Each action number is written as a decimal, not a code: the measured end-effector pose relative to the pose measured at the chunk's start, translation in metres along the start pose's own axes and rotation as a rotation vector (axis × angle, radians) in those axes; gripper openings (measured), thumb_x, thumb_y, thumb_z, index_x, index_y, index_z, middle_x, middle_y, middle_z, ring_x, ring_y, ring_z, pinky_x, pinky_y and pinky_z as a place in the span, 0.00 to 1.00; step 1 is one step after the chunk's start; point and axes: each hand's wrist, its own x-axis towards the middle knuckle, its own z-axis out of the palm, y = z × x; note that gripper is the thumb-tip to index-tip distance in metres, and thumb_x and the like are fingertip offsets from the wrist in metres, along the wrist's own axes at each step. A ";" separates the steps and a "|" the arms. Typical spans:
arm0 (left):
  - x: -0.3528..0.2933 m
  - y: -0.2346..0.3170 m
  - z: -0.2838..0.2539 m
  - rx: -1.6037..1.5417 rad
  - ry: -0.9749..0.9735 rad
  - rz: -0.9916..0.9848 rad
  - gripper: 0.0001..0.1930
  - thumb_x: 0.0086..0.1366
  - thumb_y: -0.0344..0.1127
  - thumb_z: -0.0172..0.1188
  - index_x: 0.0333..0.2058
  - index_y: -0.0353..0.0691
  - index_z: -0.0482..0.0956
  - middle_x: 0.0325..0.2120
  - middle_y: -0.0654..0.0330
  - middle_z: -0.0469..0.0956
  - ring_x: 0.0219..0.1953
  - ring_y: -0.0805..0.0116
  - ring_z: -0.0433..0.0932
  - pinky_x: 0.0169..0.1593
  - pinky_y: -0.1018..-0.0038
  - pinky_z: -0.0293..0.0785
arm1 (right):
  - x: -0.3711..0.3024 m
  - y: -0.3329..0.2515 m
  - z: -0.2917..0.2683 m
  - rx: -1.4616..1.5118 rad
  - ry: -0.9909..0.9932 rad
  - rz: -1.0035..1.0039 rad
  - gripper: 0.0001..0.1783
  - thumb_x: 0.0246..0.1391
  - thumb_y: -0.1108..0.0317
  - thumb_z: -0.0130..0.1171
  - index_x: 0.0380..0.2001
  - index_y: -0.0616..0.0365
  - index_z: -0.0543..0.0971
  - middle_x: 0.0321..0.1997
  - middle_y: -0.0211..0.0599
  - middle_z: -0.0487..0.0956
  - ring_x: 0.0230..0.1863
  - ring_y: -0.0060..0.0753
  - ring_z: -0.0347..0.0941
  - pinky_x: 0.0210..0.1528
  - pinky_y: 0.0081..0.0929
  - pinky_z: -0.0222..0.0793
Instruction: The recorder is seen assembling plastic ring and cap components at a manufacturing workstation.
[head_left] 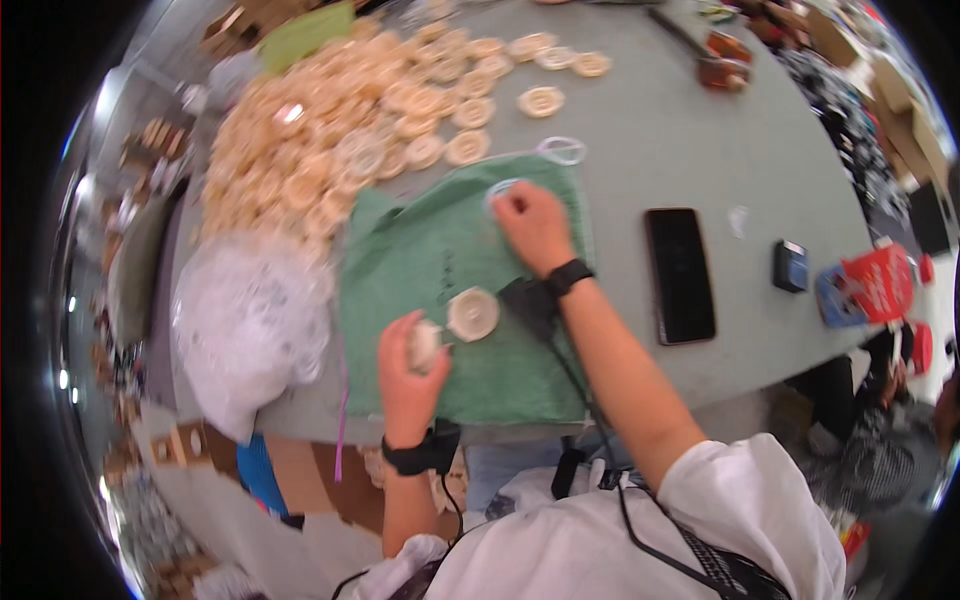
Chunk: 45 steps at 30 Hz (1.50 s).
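On a green cloth bag (400, 250) spread over the table, a cream plastic disc (473, 314) with a ridged ring pattern lies between my two hands. My left hand (405, 380), left of that disc, is closed around another cream disc (425, 345), seen partly edge-on and blurred. Farther up the cloth, my right hand (537, 230) has its fingers curled and pinched against a pale blue-white round piece (497, 192), most of which the fingers hide. Black bands circle both wrists, and a cable runs from a dark block beside the right wrist.
A large heap of cream discs (300, 150) covers the far left. In front of it sits a filled clear plastic bag (250, 325). A white ring (562, 150) lies beyond the cloth. Rightward are a phone (681, 275), small dark box (790, 266), red-blue package (868, 285) and amber-headed tool (723, 65).
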 end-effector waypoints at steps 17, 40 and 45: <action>0.020 0.022 0.008 0.447 -0.249 0.250 0.24 0.46 0.34 0.65 0.45 0.45 0.71 0.47 0.57 0.69 0.49 0.58 0.67 0.51 0.64 0.58 | -0.003 -0.007 0.006 0.087 -0.083 0.045 0.16 0.46 0.63 0.58 0.16 0.62 0.69 0.13 0.34 0.67 0.16 0.28 0.60 0.22 0.28 0.57; 0.026 0.024 0.013 0.529 -0.112 0.138 0.21 0.55 0.46 0.57 0.45 0.43 0.71 0.38 0.56 0.72 0.43 0.57 0.70 0.42 0.63 0.60 | -0.010 -0.002 0.003 -0.617 0.120 -0.158 0.23 0.36 0.58 0.65 0.39 0.53 0.76 0.37 0.36 0.71 0.43 0.41 0.66 0.46 0.39 0.61; 0.020 0.023 0.007 0.291 -0.112 0.087 0.31 0.50 0.38 0.63 0.53 0.41 0.64 0.51 0.50 0.64 0.54 0.50 0.63 0.55 0.58 0.57 | -0.004 0.010 -0.008 -0.613 0.173 -0.188 0.16 0.37 0.63 0.62 0.34 0.53 0.76 0.36 0.38 0.72 0.41 0.42 0.68 0.43 0.40 0.61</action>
